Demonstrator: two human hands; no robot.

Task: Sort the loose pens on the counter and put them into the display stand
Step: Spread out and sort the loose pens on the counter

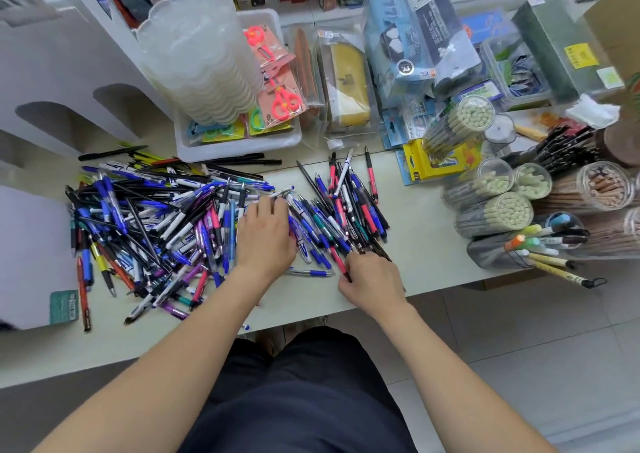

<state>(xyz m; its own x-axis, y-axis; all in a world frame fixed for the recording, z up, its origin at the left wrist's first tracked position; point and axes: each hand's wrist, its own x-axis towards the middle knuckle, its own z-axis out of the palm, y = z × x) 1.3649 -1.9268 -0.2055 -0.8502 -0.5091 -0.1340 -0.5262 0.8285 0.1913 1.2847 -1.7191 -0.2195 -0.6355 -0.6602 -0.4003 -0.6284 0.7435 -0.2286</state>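
While the right hand [370,281] clamps its fanned bunch [346,210], the left hand [266,236] goes fishing!
Right fingers curl round the bunch's near ends, low over the counter [426,244]. Left fingertips touch a white pen [282,194] on the loose pile [149,224]; pinched or not, I can't tell. Best to match colours and square the tips before the white arched stand [45,82], far left.

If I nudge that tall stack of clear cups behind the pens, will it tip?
Probably tippy: the cup stack is tall and appears to lean in its white bin. Likely light, being thin translucent plastic, so a push may shift it. The bin's wall may stop the base sliding, not the top.
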